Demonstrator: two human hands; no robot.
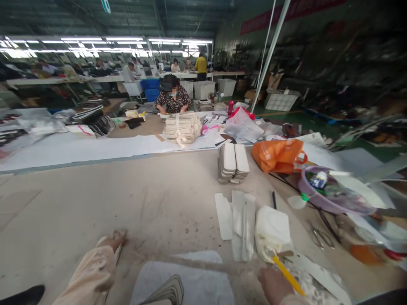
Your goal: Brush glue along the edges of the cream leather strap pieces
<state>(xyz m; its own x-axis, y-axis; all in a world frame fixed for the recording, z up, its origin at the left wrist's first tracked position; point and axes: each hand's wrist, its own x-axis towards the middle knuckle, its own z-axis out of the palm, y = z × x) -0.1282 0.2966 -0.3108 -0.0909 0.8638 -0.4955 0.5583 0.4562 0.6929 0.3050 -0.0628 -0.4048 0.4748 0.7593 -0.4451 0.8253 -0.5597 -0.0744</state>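
**A:** Left side first. What's the hand doing?

**B:** The left hand (115, 240), in a beige sleeve, lies flat on the tan counter (95, 199). The fingers are stretched forward and the grip is released, with nothing in it.

**A:** And the right?

**B:** The right hand (272, 284) is low at the bottom edge of the view. Its grip is clenched around a yellow stick-shaped handle (288, 275). The handle slants up and to the left, and its far end meets the lower edge of a white squarish plastic jug (273, 228). The tip is blurred, so I can't tell what's on it.

**A:** Where does the jug stand?

**B:** It stands on the counter just beyond the right hand. Flat white insole-shaped pieces (238, 218) lie overlapped just to the left of the jug, against its side.

**A:** Anything between the hands?

**B:** There's a pale grey sheet (203, 279), with a fanned stack of dark-edged soles (168, 291) on its near end.

**A:** Farther out?

**B:** A neat stack of white padded pieces (233, 163) sits mid-counter. To its right is a crumpled orange plastic bag (278, 154). Nearer than the bag is a lilac plastic basin (330, 199) full of small odds. Metal scissors (319, 236) lie between the basin and the jug.

**A:** Other people?

**B:** A co-worker in a dark patterned top (174, 101) is seated across the counter. In front of the co-worker is a tied bundle of cream pieces (182, 127). More people are at benches far behind, too small to read.
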